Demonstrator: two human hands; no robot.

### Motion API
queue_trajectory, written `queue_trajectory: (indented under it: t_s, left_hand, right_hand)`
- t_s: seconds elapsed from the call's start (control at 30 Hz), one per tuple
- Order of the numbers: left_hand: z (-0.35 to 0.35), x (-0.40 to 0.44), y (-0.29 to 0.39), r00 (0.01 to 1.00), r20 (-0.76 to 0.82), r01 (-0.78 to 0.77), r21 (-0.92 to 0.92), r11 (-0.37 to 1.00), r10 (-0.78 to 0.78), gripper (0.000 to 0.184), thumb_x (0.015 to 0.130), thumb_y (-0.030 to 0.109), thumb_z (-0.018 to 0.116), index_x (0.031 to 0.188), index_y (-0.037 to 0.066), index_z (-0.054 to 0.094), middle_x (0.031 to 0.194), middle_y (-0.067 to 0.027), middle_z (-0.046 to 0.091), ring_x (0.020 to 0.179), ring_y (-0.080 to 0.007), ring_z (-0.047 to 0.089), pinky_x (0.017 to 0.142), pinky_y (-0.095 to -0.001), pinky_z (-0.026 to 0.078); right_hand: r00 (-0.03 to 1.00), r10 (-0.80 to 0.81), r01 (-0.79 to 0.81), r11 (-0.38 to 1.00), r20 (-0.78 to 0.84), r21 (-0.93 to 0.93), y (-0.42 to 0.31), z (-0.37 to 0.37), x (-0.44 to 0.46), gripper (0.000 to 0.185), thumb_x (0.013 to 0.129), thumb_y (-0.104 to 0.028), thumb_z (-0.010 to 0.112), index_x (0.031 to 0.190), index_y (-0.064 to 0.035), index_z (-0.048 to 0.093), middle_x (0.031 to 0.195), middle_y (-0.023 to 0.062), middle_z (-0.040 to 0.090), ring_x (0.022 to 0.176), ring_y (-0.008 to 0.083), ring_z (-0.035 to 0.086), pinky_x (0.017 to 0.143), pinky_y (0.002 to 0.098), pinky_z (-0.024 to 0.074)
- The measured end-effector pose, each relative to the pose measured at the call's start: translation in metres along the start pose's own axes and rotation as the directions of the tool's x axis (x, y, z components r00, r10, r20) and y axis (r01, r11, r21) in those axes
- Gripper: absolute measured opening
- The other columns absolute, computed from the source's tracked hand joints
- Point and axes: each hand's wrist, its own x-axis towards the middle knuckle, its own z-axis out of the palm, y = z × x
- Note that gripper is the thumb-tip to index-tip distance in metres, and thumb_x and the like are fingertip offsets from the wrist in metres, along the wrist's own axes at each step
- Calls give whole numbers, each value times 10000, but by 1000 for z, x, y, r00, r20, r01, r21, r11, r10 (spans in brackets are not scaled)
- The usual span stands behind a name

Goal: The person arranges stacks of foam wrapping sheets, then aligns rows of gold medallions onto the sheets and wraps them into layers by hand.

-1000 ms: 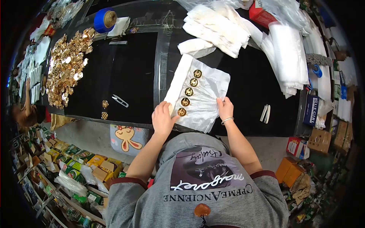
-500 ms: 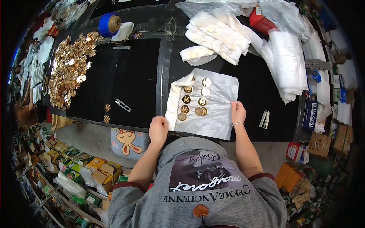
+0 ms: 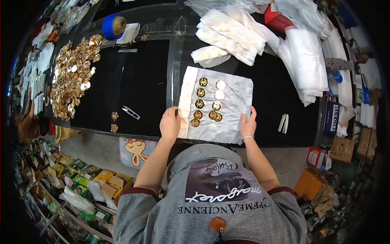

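Wide fisheye curve bends the blurred, black-rimmed edges; bright glare whitens some gold discs [image 3: 219, 85] on the sheet [image 3: 233, 87].

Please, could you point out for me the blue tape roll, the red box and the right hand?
Blue tape roll [image 3: 108, 27]: head view, its blue side.
Red box [image 3: 278, 18]: head view, its side.
Right hand [image 3: 248, 123]: head view, its middle.
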Motion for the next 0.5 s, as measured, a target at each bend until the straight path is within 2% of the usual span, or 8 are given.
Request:
queue_trajectory:
  t_s: [0.07,0.13,0.17,0.23,0.27,0.33,0.43,0.5]
  left_hand:
    - [-4,-1,-1,999,-30,-29,31,999,30,436,767,140,662,1176,51,541,1183,-97,577,992,-302,588,848,-357,492]
    - [4,4,5,998,-55,-10,32,999,12,436,768,136,667,1175,45,541,1176,-103,578,991,-306,585,854,-360,489]
    - [11,6,10,997,-77,7,36,999,-4,437,768,133,672,1174,39,542,1169,-109,579,990,-310,583,860,-363,485]
    - [21,7,19,992,-119,36,34,999,-32,438,769,126,681,1172,27,543,1155,-122,582,988,-318,577,872,-369,478]
    - [22,9,20,992,-119,34,29,999,-30,438,769,126,681,1172,27,543,1155,-122,582,988,-318,577,872,-369,478]
    - [20,11,22,998,-69,14,68,998,-9,426,769,133,682,1155,19,543,1153,-133,576,998,-322,571,865,-374,481]
    - [14,17,18,1000,-26,-3,119,993,6,414,769,141,682,1138,12,544,1152,-145,569,1008,-325,565,858,-378,485]
    - [18,20,22,998,-30,59,147,987,-55,400,772,143,675,1127,10,545,1144,-153,566,1005,-326,567,848,-378,489]
  right_hand:
    - [997,-47,45,998,-64,-32,-7,2,2,588,865,-146,618,1391,-66,369,1089,159,557,941,324,570,865,369,473]
    - [879,-399,310,894,-261,-324,-23,1,0,527,820,-113,661,1304,-44,465,1067,135,541,963,305,551,875,346,461]
    - [882,-396,308,895,-257,-322,-34,3,-2,527,820,-113,661,1304,-44,465,1067,135,541,963,305,551,875,346,461]
    - [904,-428,424,895,1,-136,-53,14,-5,396,787,-105,697,1152,-41,556,1059,114,535,921,280,550,841,334,462]
    - [900,-418,424,905,123,-33,-61,22,-5,333,772,-103,713,1076,-40,593,1053,104,532,902,268,550,822,329,464]
    - [899,-370,365,929,235,65,-62,44,-8,273,761,-102,723,1003,-39,613,1044,96,527,886,259,548,800,327,467]
    - [896,-339,362,932,288,-29,-66,62,-10,261,743,-93,734,963,-44,602,1006,73,518,851,238,549,761,315,474]
    - [884,-385,412,910,266,-51,-76,57,-13,246,744,-88,732,946,-43,598,997,69,513,844,234,550,754,313,475]
